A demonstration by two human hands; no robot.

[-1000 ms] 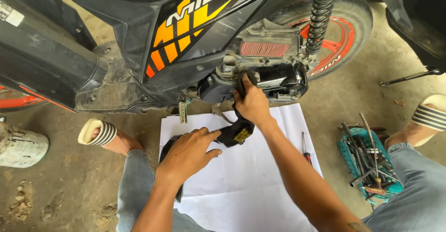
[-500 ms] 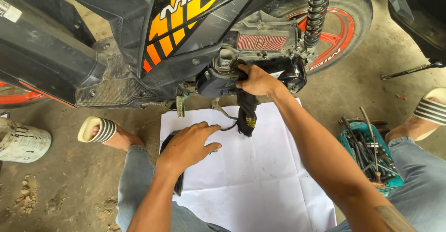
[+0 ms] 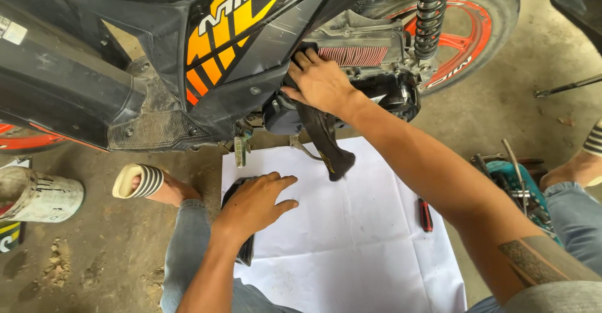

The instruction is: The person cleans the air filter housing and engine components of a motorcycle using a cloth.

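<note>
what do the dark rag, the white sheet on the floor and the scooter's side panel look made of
Dark rag under the right hand: soft cloth, it hangs limp and folded. White sheet beneath the left hand: probably paper, matte with straight fold creases. Side panel: likely moulded plastic, glossy black with orange and yellow decals.

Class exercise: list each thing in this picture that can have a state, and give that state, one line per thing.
Right hand: pressing a black rag against the engine; rag hangs down.
Left hand: flat on a black part at the sheet's edge.
White sheet: spread flat on the floor.
Screwdriver: lying on the sheet.
Air filter: uncovered, red pleats showing.
Can: on its side.
</note>
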